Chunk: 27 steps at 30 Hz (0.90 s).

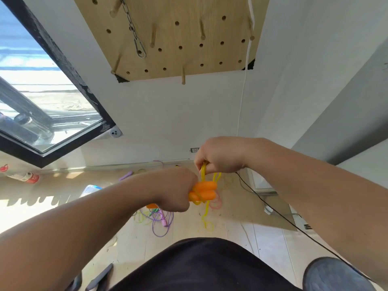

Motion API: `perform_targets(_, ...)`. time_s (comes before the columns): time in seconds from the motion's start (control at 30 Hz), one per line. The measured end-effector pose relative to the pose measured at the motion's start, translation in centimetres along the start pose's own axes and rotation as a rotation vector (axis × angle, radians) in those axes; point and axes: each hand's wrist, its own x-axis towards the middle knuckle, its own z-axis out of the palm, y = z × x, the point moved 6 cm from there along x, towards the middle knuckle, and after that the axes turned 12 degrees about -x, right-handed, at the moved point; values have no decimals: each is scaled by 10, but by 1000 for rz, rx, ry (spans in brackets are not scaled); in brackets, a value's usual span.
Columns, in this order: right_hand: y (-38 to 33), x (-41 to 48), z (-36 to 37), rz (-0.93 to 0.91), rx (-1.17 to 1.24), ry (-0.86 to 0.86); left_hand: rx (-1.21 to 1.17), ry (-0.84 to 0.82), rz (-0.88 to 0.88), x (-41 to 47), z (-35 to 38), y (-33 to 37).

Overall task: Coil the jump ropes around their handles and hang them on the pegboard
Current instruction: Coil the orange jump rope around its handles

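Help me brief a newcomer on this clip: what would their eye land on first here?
At centre, the left hand grips two orange handles side by side, while the right hand pinches a loop of yellow rope just above them. High on the wall ahead, a wooden pegboard carries pegs and a hanging metal chain. A tangle of purple ropes lies on the floor below the hands.

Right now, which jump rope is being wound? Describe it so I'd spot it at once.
Look below the wooden pegboard, to the middle of the view. There the left hand grips a pair of orange handles while the right hand pinches a yellow cord looped round them. It is the only rope held up; the purple rope lies on the floor.
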Motion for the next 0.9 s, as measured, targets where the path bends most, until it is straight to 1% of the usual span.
perform_targets(0.17,-4,-20,-28,126,-214,220,-47,141,-172,6,-18,-37)
perform_targets(0.27,-15,-24,-20,155,-243,319,-74,204,-220,8,-18,-38)
perform_targets(0.33,-16,-23,-13,178,-192,364,-52,240,-234,9,-17,-34)
perform_targets(0.47,11,-25,-6,292,138,505,113,279,-154,8,-11,-17)
perform_targets(0.53,20,-26,-8,311,234,546,171,299,-99,8,-10,-7)
perform_targets(0.6,22,-27,-12,311,325,583,195,307,-96,10,-14,-4)
perform_targets(0.67,16,-30,-18,295,361,627,171,329,-147,13,-24,-12)
perform_targets(0.77,3,-34,-17,286,327,661,73,396,-214,14,-40,-27)
perform_targets(0.83,-1,-40,-10,301,332,707,0,424,-227,14,-46,-32)
perform_targets(0.9,-3,-46,1,317,389,747,-87,457,-223,14,-48,-39)
